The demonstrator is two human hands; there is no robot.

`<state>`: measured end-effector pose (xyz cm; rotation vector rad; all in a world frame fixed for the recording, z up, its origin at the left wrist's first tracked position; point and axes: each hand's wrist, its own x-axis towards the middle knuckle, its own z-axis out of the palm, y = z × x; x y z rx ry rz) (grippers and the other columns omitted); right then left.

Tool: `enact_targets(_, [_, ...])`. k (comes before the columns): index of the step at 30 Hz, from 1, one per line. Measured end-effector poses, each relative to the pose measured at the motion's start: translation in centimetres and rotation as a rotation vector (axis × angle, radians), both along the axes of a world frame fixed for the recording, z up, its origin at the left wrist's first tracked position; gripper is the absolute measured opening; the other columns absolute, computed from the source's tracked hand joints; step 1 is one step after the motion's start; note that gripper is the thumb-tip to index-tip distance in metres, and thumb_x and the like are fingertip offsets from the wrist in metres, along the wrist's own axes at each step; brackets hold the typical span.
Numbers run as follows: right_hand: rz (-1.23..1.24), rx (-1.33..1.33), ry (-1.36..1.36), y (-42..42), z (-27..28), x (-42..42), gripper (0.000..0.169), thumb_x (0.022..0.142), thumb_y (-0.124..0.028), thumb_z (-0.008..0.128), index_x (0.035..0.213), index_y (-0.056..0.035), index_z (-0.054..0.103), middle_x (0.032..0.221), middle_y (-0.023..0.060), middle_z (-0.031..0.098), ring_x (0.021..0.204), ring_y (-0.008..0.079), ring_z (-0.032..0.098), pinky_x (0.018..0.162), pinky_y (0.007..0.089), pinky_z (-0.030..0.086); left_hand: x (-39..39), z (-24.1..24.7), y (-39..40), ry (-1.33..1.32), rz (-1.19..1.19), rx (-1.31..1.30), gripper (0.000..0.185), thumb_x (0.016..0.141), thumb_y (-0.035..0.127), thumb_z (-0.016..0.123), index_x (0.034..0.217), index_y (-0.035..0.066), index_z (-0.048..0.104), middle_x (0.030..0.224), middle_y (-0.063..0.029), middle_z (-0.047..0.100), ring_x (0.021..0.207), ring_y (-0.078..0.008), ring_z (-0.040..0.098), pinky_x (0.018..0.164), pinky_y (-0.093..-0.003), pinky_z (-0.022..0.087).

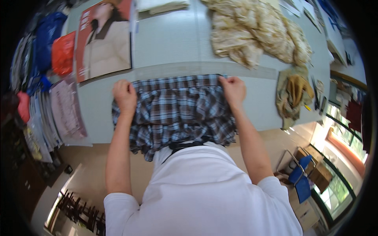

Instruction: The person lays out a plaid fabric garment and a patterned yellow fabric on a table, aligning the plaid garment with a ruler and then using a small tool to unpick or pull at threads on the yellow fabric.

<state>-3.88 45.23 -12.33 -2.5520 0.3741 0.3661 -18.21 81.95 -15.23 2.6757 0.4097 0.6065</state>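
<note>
A blue, brown and black plaid ruffled skirt [177,109] lies spread over the near edge of the pale work table [168,38], its lower ruffle hanging towards my body. My left hand [125,94] pinches the left end of its gathered waistband. At the opposite end of the waistband, my right hand [234,90] grips the corner between thumb and fingers. The band runs nearly straight between both hands.
A large printed picture [106,44] and bagged garments [69,109] are at the left. Crumpled cream fabric [257,32] lies at the back right, near an olive cloth [292,94] and scissors [316,94]. A blue chair [301,177] stands lower right.
</note>
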Motion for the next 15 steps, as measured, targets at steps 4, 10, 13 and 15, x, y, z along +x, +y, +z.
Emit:
enact_targets(4, [-0.018,0.003,-0.008,-0.05,-0.14,-0.05,0.039,0.076,-0.047,0.078,0.072,-0.009,0.071,0.071,0.0113,0.071,0.069,0.0304,0.069,0.066,0.0417,0.052,0.09,0.82,-0.51,0.029,0.006,-0.027,0.01,0.08,0.003,0.066,0.086,0.006,0.058,0.096,-0.0092,0.062,0.096,-0.0304,0.057,0.087,-0.0416,0.042])
enact_targets(10, [-0.029,0.005,0.01,0.31,0.18,-0.2,0.039,0.077,-0.047,0.078,0.074,-0.0093,0.071,0.072,0.0099,0.071,0.07,0.0285,0.069,0.067,0.0416,0.053,-0.02,1.42,-0.36,0.073,0.007,-0.053,0.01,0.081,0.003,0.066,0.087,0.006,0.059,0.096,-0.0081,0.061,0.098,-0.0291,0.056,0.088,-0.0406,0.04])
enact_targets(13, [-0.027,0.001,0.001,0.18,0.08,-0.19,0.039,0.077,-0.047,0.078,0.074,-0.0092,0.071,0.072,0.0098,0.071,0.07,0.0284,0.069,0.067,0.0416,0.053,-0.01,1.37,-0.39,0.059,-0.005,-0.064,0.009,0.081,0.003,0.066,0.086,0.007,0.058,0.095,-0.0081,0.06,0.098,-0.0295,0.056,0.088,-0.0409,0.04])
enact_targets(15, [-0.022,0.001,-0.007,0.23,0.1,-0.19,0.038,0.077,-0.047,0.078,0.074,-0.0092,0.071,0.072,0.0098,0.071,0.07,0.0283,0.069,0.068,0.0416,0.053,-0.04,1.4,-0.4,0.059,-0.004,-0.069,0.01,0.081,0.004,0.066,0.086,0.007,0.058,0.095,-0.0081,0.06,0.098,-0.0297,0.056,0.088,-0.0411,0.04])
